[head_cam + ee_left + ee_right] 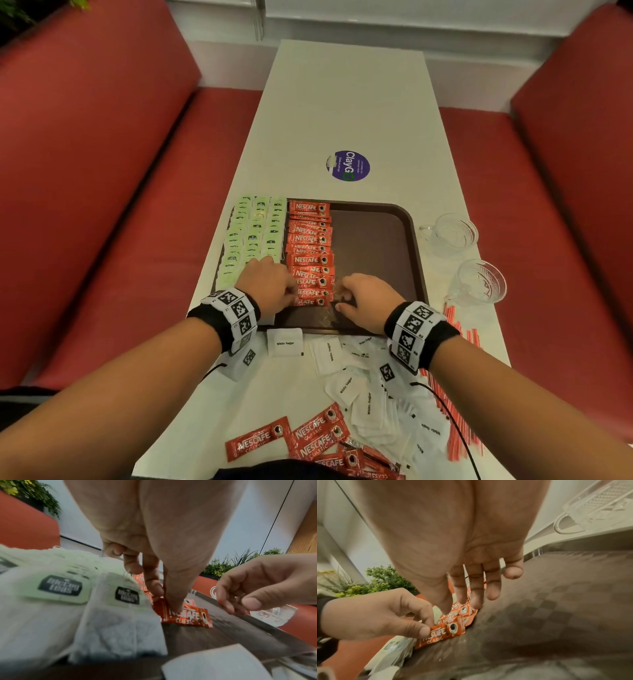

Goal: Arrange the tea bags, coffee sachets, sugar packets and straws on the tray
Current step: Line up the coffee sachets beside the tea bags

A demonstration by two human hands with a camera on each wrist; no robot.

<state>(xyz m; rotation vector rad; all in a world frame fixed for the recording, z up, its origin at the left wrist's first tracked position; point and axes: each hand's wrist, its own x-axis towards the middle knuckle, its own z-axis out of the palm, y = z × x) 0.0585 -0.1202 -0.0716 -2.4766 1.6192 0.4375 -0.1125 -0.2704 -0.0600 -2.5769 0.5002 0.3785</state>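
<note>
Café: red booth seats (102, 154), ClayGo sticker (348, 165)

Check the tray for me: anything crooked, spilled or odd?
Nothing spilled or damaged. On the tray the coffee sachets overlap unevenly, several slightly askew, unlike the tidier tea bags. The left hand pinches the nearest sachet; the right hand hovers beside. Sugar packets lie heaped off-tray.

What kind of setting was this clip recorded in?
Probably a cafe or canteen booth: red padded benches flank a narrow white table bearing a round ClayGo clean-up sticker, with a brown serving tray.
</note>
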